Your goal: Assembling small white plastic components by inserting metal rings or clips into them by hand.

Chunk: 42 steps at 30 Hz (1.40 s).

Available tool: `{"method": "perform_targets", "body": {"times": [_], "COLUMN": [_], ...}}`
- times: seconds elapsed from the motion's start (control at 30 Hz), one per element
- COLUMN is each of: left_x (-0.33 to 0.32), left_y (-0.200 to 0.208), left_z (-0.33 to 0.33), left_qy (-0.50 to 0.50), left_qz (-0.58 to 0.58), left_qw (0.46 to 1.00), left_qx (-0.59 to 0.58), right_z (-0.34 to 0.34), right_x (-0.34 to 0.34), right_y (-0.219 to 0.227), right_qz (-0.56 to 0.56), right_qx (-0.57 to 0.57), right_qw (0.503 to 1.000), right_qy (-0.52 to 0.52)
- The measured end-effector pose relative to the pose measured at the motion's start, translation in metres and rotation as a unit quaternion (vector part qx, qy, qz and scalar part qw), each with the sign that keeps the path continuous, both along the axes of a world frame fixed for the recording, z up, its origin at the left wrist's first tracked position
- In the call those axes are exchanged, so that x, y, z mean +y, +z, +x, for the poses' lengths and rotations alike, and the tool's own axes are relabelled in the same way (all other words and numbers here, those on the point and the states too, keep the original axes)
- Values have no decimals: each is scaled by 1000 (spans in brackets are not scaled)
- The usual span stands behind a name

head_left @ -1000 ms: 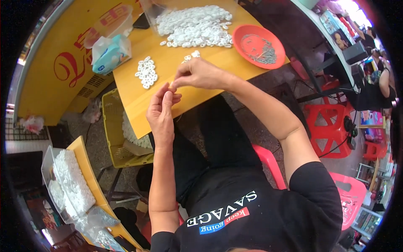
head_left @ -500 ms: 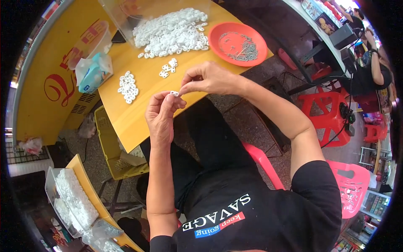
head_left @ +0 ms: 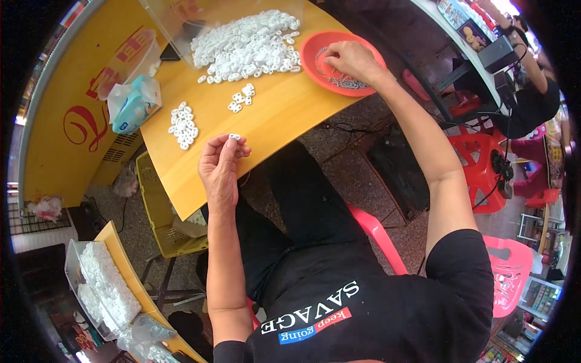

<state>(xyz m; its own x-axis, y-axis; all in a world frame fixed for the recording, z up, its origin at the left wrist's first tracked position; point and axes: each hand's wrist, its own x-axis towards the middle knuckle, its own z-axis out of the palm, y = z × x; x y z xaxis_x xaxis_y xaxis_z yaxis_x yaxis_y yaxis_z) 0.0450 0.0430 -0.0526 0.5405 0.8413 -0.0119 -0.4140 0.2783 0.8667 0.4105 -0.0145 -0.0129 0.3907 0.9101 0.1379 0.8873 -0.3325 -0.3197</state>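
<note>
My left hand (head_left: 220, 166) pinches a small white oval plastic piece with holes (head_left: 233, 137) between thumb and fingers, just above the table's near edge. My right hand (head_left: 354, 60) reaches into a red bowl (head_left: 308, 57), its fingertips bunched together over small thin metal pins (head_left: 346, 81). Whatever those fingertips grip is too small to make out. A large heap of the same white pieces (head_left: 248, 45) spreads at the back of the table. Two smaller groups lie nearer: one at the left (head_left: 183, 126) and a little cluster in the middle (head_left: 242, 98).
The yellow table (head_left: 181, 193) has a tissue pack (head_left: 136, 106) at its left side. Below stands a yellow crate (head_left: 158, 212). A clear bin of white pieces (head_left: 106, 284) sits at lower left. Red stools (head_left: 475, 166) and another person (head_left: 532, 100) are on the right.
My right hand has left the piece at my left hand and moved away to the right, into the red bowl. My left hand has shifted slightly left, still holding the white piece.
</note>
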Motion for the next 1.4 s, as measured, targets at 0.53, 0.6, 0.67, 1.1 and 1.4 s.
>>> {"method": "perform_targets", "body": {"times": [0.53,0.6,0.67,1.1,1.4], "left_x": [-10,-12,-16,-34,-38], "left_y": [16,21,26,49,54], "left_z": [-3,-9,-10,-26,-29], "left_qy": [7,9,6,28,46], "left_qz": [-54,-58,-61,-7,36], "left_qw": [998,997,996,998,997], "left_qx": [-36,-46,-65,-57,-42], "right_z": [-7,-34,-63,-226,-235], "right_x": [-7,-3,-8,-12,-13], "right_y": [11,16,28,32,29], "right_qz": [194,212,135,141,145], "right_qx": [62,232,328,625,658], "right_qw": [976,947,930,742,714], "right_qy": [75,72,97,198,192]}}
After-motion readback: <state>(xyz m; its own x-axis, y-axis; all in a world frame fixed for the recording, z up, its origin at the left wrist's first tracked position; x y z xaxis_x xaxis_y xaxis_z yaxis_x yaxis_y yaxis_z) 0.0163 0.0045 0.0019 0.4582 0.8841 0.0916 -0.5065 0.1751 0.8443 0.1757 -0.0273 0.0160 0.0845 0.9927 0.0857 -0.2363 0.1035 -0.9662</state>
